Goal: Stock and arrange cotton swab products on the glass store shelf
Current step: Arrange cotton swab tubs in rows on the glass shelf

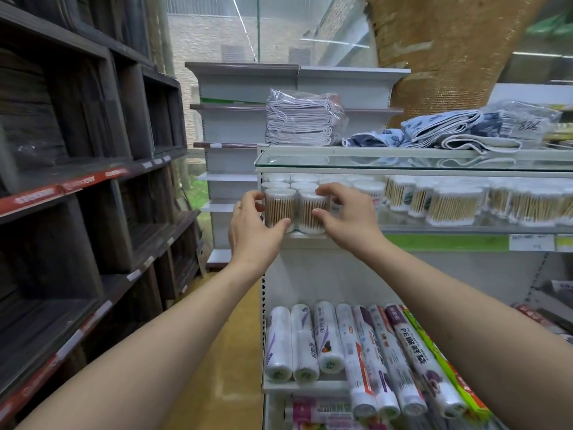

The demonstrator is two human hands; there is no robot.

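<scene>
— Reaching to the left end of the glass shelf [465,229], what are the two hands doing?

— The left hand [252,225] curls its fingers and thumb round the left cotton swab tub [279,207]; the right hand [347,217] grips the right cotton swab tub [310,212] just beside it. Both tubs stand upright at the shelf's front edge, touching or nearly so.

— And around them?

— Behind the pair, more white-lidded tubs [297,185] sit in rows. Further right along the same shelf stand other swab containers [452,206]. Above the shelf lie folded cloths [302,121] in clear wrap; below it, rolls of plastic wrap [328,339] lean in a row.
</scene>
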